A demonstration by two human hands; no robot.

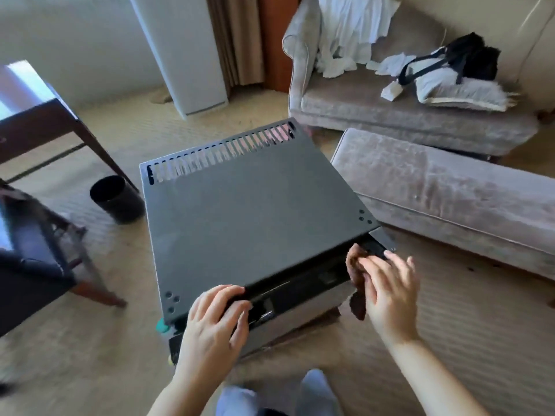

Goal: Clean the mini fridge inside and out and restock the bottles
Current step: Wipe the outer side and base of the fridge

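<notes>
Mini fridge: a dark grey, box-shaped metal mini fridge [249,211] stands on the beige carpet [450,340] right in front of the person, between a dark wooden table [45,121] and a long grey velvet footstool [450,199].
Facing: the row of vent slots [222,151] lies along the far edge, and the black front strip points towards the person.
Long axis: the top panel looks close to square; its sides run away from the person, leaning slightly left.
Left hand [213,319]: fingers bent over the black front strip near the left corner, gripping it.
Right hand [387,289]: fingers straight and spread, at the front right corner; a dark brownish shape beside it is too blurred to name.
Round black waste bin [117,199]: on the carpet just left of the fridge; its inside is dark and I cannot tell the contents.
Grey velvet armchair [390,106]: holds white crumpled cloths [351,28] and a grey bag with black straps [438,73].
Small teal object [162,328]: at the near left corner, partly hidden.
</notes>
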